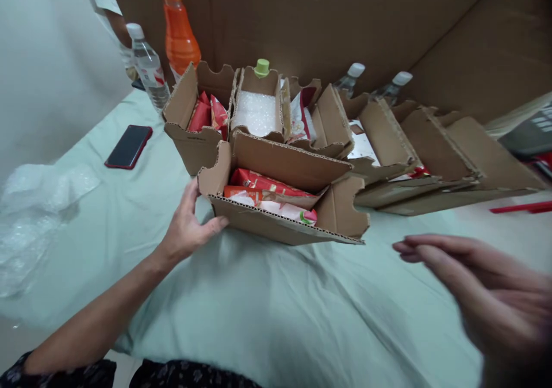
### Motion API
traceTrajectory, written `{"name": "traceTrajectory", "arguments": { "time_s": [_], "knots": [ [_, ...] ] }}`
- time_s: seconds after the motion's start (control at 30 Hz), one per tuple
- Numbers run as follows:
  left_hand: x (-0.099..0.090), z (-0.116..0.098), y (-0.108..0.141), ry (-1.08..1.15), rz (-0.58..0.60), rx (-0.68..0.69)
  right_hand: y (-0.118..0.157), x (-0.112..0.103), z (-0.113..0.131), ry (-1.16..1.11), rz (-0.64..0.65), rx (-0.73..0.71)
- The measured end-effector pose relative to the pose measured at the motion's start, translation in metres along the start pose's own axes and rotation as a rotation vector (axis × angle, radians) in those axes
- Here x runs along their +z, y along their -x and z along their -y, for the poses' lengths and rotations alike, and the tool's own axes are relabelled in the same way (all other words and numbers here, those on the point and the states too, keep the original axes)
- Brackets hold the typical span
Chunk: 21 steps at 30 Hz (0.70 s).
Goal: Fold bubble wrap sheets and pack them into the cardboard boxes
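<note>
A long cardboard box (288, 235) with an open top stands at the front of the green-clothed table. Inside it lie shiny red packets (271, 182) and a white-and-pink packet (284, 208). My left hand (190, 224) grips the box's left end, thumb on the near face and fingers round the far side. To the right of the box, apart from it, my right hand (470, 279) hovers in the air, slightly blurred. Its fingers and thumb stretch towards the box, tips near each other, and nothing shows in them.
Behind stands a row of similar cardboard boxes (194, 146) with packets and bubble wrap (256, 112). An orange drink bottle (181, 37) and water bottles (149, 69) rise beyond. A phone (128, 146) and loose bubble wrap (38, 221) lie left; a large cardboard wall (323, 26) backs everything.
</note>
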State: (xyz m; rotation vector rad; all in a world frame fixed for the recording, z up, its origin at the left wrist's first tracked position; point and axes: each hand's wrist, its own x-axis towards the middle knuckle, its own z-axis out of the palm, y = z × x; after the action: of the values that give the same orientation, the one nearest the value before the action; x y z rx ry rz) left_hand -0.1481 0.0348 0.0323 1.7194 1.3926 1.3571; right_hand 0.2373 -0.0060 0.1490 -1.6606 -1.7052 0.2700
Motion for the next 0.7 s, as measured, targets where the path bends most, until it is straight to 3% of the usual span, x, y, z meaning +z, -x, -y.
{"name": "traceTrajectory", "arguments": {
  "time_s": [0.07,0.17,0.23,0.3,0.4,0.5,0.6,0.7],
  "knots": [
    [0.007,0.009,-0.01,0.122,0.119,-0.104,0.016,0.025,-0.021,-0.069,0.122,0.074],
    [0.019,0.008,-0.024,0.237,0.203,-0.174,0.018,0.081,-0.023,-0.226,0.239,0.031],
    [0.025,0.001,-0.028,0.293,0.191,-0.183,0.014,0.111,-0.015,-0.324,0.216,0.017],
    [0.029,-0.008,-0.024,0.316,0.15,-0.19,0.014,0.126,-0.008,-0.375,0.164,0.008],
    [0.028,-0.022,0.002,0.273,0.139,-0.203,0.037,0.118,-0.006,-0.366,0.128,0.004],
    [0.02,-0.031,0.053,0.187,0.154,-0.244,0.077,0.095,-0.008,-0.336,0.155,-0.017],
    [-0.001,-0.034,0.106,0.095,0.097,-0.298,0.109,0.083,0.007,-0.335,0.168,-0.062],
    [-0.031,-0.035,0.126,0.107,-0.021,-0.336,0.105,0.089,0.037,-0.386,0.218,-0.118]
  ]
}}
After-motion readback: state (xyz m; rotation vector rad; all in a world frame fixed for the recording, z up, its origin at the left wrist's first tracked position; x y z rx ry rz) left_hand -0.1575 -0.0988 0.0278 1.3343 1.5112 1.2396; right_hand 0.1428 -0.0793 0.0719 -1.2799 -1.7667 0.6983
